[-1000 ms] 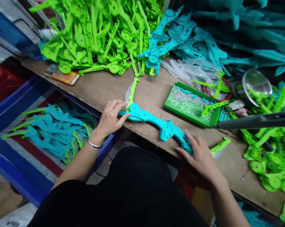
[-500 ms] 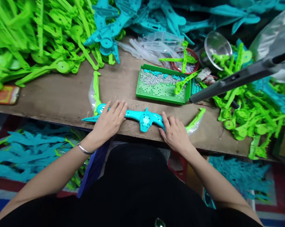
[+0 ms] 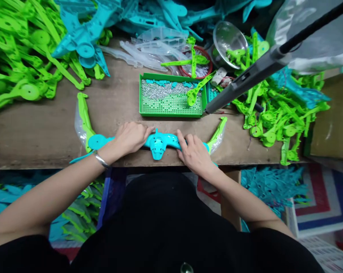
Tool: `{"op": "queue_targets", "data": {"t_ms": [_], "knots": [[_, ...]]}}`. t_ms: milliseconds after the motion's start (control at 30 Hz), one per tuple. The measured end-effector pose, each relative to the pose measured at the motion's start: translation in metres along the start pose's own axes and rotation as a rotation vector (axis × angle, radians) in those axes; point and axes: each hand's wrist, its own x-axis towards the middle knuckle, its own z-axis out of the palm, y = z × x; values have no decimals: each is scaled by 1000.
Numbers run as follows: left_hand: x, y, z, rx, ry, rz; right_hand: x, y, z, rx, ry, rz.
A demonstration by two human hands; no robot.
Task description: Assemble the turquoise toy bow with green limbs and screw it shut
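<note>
A bow-shaped plastic toy lies along the table's near edge, its blue body carrying a raised centre piece. Green arms with clear film-like pieces rise at both ends: the left green arm and the right green arm. My left hand, fingers curled and pressed down, holds the body left of the centre piece; the blue round joint shows beside the wrist. My right hand grips the right part, thumb on the near side and fingers over the top. What lies under the palms is hidden.
Beyond the toy stands a green perforated tray with many screws. A grey tool hangs on a black cable at its right corner. Green parts heap up left, more green parts right. A metal bowl leans behind.
My left hand has slid from near the left joint toward the centre piece, its flat fingers now curled. My right hand stays on the toy's right part. The view has turned right.
</note>
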Motion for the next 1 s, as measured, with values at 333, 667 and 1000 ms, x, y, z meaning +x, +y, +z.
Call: {"op": "queue_targets", "data": {"t_ms": [333, 667, 1000], "knots": [[5, -11, 23, -72, 101, 12, 16, 49, -35, 726, -306, -13], [9, -14, 27, -50, 119, 44, 48, 86, -16, 1332, -719, 82], [-60, 72, 39, -1104, 55, 105, 50, 85, -12, 1406, -719, 127]]}}
